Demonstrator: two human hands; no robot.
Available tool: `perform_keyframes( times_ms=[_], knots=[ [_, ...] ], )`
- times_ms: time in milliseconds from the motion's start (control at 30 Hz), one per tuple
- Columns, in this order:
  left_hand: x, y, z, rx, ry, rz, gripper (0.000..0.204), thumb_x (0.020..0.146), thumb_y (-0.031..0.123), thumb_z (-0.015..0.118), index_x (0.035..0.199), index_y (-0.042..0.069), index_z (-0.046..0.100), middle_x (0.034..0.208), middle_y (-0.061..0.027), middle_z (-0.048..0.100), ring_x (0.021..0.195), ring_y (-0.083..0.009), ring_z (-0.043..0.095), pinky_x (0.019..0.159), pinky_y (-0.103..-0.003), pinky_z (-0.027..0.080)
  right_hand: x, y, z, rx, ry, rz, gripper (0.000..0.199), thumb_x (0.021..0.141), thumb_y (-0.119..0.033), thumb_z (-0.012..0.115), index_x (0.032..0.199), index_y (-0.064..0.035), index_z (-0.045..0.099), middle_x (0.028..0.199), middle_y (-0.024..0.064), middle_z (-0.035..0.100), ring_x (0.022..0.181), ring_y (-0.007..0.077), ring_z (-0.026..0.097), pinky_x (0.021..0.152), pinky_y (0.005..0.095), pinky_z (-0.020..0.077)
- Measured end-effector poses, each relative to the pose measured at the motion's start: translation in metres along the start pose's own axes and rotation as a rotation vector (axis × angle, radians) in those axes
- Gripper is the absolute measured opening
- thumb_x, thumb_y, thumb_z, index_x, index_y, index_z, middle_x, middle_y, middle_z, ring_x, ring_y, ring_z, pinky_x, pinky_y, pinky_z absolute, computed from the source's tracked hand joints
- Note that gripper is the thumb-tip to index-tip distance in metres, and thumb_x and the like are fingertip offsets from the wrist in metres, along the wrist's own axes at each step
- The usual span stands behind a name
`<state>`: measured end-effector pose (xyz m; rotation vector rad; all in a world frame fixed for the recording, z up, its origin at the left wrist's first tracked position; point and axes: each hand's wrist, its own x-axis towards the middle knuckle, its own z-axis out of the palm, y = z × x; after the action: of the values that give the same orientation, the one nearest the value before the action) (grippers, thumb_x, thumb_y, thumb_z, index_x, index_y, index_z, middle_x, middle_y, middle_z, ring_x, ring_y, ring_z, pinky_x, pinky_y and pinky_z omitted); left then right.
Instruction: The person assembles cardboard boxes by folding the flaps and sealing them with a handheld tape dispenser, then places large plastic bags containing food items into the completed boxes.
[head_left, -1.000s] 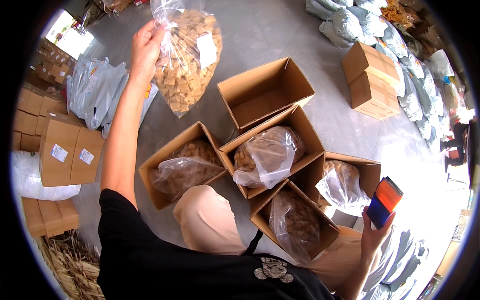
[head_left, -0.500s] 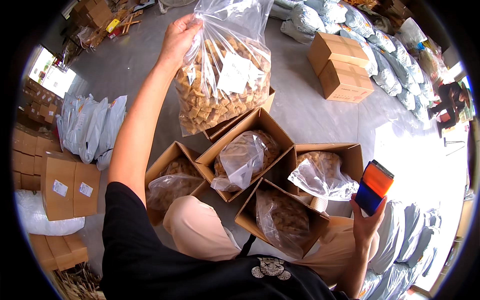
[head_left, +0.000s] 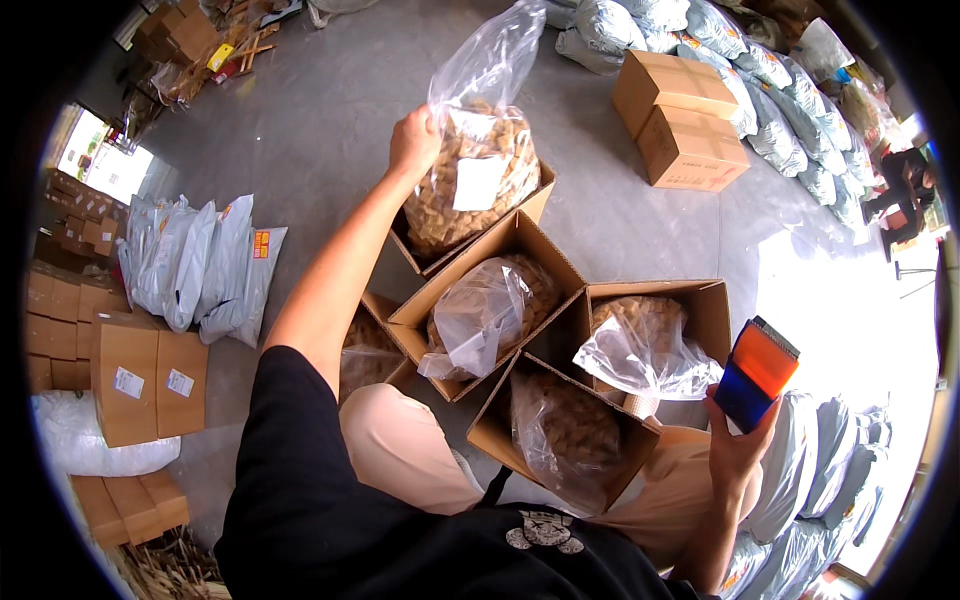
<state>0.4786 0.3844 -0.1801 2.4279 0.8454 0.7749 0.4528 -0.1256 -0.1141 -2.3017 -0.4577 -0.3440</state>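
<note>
My left hand [head_left: 415, 145] is closed on the side of a clear plastic bag [head_left: 440, 215] full of brown cube-shaped pieces, with a white label on its front. The bag's lower part sits inside the farthest open carton [head_left: 541, 197], and its loose top stands up above my hand. Low on the right, my right hand [head_left: 740, 448] grips a flat block, orange and blue with a dark edge [head_left: 760, 368]. Nearer me, a middle carton [head_left: 562, 262], a right carton [head_left: 706, 318] and a front carton [head_left: 487, 432] each hold a similar bag.
Another open carton [head_left: 400, 375] is partly behind my left knee. Two closed cartons [head_left: 690, 150] stand far right, before piled grey sacks [head_left: 785, 150]. Grey bags [head_left: 190, 260] and cartons [head_left: 125, 390] line the left. More sacks [head_left: 785, 470] lie right. A person [head_left: 905, 190] is at the far right.
My left hand has brought the bag down and away from me, from in the air into the farthest carton. The right hand keeps hold of the block, nearly still.
</note>
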Motion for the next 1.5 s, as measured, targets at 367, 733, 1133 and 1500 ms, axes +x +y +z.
perform_keyframes(
  times_ms=[367,733,1133,1500],
  knots=[
    [-0.060,-0.038,-0.030,0.077,-0.320,0.065,0.067,0.080,0.030,0.055,0.135,0.008,0.023,0.135,-0.0202,0.029,0.123,-0.0362,0.032,0.101,-0.041,0.030,0.000,-0.002,0.001,0.004,-0.014,0.034,0.055,0.064,0.000,0.073,0.111,0.0008,0.044,0.089,0.0090,0.061,0.082,0.0177,0.061,0.076,0.0280,0.0467],
    [-0.112,-0.061,0.042,-0.230,-1.095,-0.479,0.083,0.077,0.071,0.036,0.120,0.001,0.050,0.121,-0.0157,0.051,0.113,-0.0249,0.046,0.094,-0.033,0.036,-0.002,-0.008,0.008,0.045,-0.213,0.092,0.056,0.065,-0.002,0.074,0.112,-0.0003,0.044,0.086,0.0087,0.063,0.082,0.0187,0.062,0.077,0.0289,0.0467],
    [-0.161,0.072,-0.019,-0.033,-0.001,0.507,0.036,0.088,0.022,0.048,0.120,0.007,0.049,0.119,-0.0138,0.052,0.110,-0.0287,0.050,0.094,-0.036,0.040,0.007,0.007,-0.004,-0.105,-0.325,-0.010,0.057,0.067,-0.012,0.076,0.112,0.0003,0.044,0.092,0.0128,0.061,0.085,0.0221,0.060,0.076,0.0314,0.0452],
    [-0.398,0.149,-0.041,0.153,-1.087,0.701,0.100,0.055,0.041,0.075,0.136,0.010,0.025,0.134,-0.0164,0.035,0.126,-0.0293,0.030,0.105,-0.040,0.025,-0.012,0.055,-0.050,0.042,-0.085,-0.231,0.063,0.069,-0.026,0.073,0.112,0.0050,0.040,0.090,0.0256,0.058,0.083,0.0413,0.056,0.071,0.0426,0.0436]
  ],
)
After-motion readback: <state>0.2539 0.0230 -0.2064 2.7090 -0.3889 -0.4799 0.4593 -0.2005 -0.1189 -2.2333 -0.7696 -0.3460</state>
